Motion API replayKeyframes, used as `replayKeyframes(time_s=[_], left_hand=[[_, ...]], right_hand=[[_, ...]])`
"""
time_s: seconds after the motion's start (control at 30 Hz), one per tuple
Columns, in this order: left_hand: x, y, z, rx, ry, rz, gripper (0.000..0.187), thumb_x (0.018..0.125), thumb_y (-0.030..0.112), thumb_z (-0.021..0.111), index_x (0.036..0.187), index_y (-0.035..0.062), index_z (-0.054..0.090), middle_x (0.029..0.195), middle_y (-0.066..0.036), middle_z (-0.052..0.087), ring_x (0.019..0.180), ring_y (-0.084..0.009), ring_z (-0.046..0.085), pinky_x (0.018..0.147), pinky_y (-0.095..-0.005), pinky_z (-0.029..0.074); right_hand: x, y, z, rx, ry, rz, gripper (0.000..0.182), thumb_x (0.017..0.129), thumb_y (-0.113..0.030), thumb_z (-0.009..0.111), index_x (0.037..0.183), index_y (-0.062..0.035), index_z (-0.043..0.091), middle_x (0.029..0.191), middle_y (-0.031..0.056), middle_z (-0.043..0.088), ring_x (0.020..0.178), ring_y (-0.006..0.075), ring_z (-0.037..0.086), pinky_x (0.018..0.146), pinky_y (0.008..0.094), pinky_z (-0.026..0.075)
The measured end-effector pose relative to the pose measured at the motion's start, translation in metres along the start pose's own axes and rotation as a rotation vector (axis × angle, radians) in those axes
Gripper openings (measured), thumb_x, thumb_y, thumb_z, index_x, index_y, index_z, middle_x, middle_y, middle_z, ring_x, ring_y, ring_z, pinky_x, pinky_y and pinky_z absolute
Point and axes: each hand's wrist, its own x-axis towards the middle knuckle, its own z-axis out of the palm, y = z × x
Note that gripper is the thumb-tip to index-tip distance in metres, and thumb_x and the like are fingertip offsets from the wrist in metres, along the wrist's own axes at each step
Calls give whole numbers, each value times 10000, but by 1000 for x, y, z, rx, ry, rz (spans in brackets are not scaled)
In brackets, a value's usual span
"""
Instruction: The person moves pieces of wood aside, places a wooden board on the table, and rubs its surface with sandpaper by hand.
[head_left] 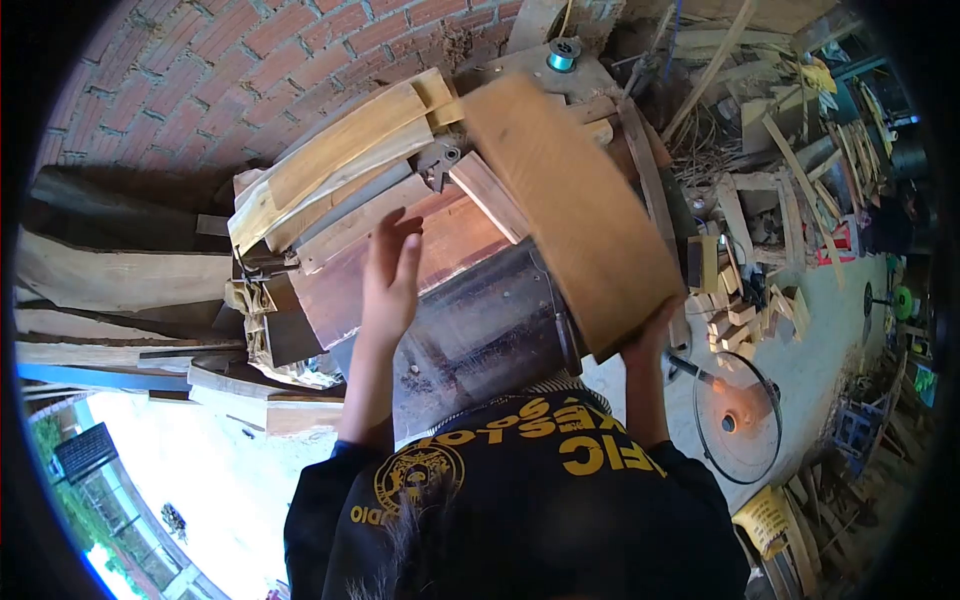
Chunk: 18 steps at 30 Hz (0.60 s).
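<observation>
Wooden board (575,205) slants in the right hand (650,335).

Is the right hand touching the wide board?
Touching. The head view shows the right hand holding the wide board at its near end.

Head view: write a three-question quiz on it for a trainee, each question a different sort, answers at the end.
1. True or false: the right hand holds the wide board near its lower end.
2. Choose one. The left hand is:
A) clenched in a fist
B) open, holding nothing
C) wrapped around the wide board's edge
3. Fill in the missing word: the wall beyond the wood is built of ____.

Key: 1 true; 2 B; 3 bricks.
</observation>
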Motion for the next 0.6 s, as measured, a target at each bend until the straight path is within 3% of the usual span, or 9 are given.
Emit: replayKeyframes(time_s=[0.07,0.1,0.13,0.2,0.23,0.3,0.33,0.43,0.6], left_hand=[[9,-64,7,340,78,-23,490,943,274,513,1281,-52,373,1215,-260,523,1174,-362,492,999,-402,378],[8,-100,4,465,50,-129,627,916,383,527,1328,-45,325,1331,-276,414,1275,-394,371,1054,-457,300],[3,-132,3,464,56,-125,627,916,383,527,1328,-45,325,1331,-276,414,1275,-394,371,1054,-457,300],[-14,-173,2,904,-1,-530,770,881,470,534,1385,-35,244,1451,-253,242,1359,-391,211,1093,-500,210],[-20,-174,-2,901,-8,-527,770,881,470,534,1385,-35,244,1451,-253,242,1359,-391,211,1093,-500,210],[-41,-178,-8,857,-55,-662,870,856,513,536,1427,-22,155,1507,-212,109,1395,-383,87,1111,-515,141],[-53,-186,-13,850,-66,-662,870,856,513,536,1427,-22,155,1507,-212,109,1395,-383,87,1111,-515,141],[-80,-206,-26,906,-96,-366,831,864,369,573,1450,4,110,1521,-194,83,1405,-369,62,1124,-489,117],[-91,-202,-32,914,-135,-308,818,848,269,598,1446,-9,113,1520,-199,76,1405,-372,66,1127,-484,111]], right_hand=[[23,-30,-4,-4,97,14,865,807,-755,362,1424,-153,287,1426,104,358,1265,324,394,1039,488,323],[36,-45,-2,-4,205,29,863,814,-743,375,1428,-144,283,1444,106,335,1277,323,382,1044,495,314],[45,-62,7,-3,199,26,863,814,-743,375,1428,-144,283,1444,106,335,1277,323,382,1044,495,314],[65,-92,29,-184,143,-50,835,842,-704,389,1427,-117,284,1447,106,339,1280,315,385,1040,502,317],[84,-96,32,-168,86,-4,803,862,-679,378,1425,-115,284,1443,109,347,1277,312,394,1035,507,324],[130,-87,32,-154,26,61,764,882,-653,368,1417,-113,295,1433,109,367,1271,311,406,1023,525,333],[156,-75,30,-150,14,76,758,883,-651,369,1412,-113,305,1426,106,377,1268,314,409,1016,538,335],[198,-50,42,-115,-24,74,736,889,-648,355,1403,-122,325,1415,96,396,1260,318,416,1013,546,334],[220,-18,57,-71,102,98,683,901,-644,320,1397,-176,348,1417,77,399,1272,310,396,1025,552,306]])
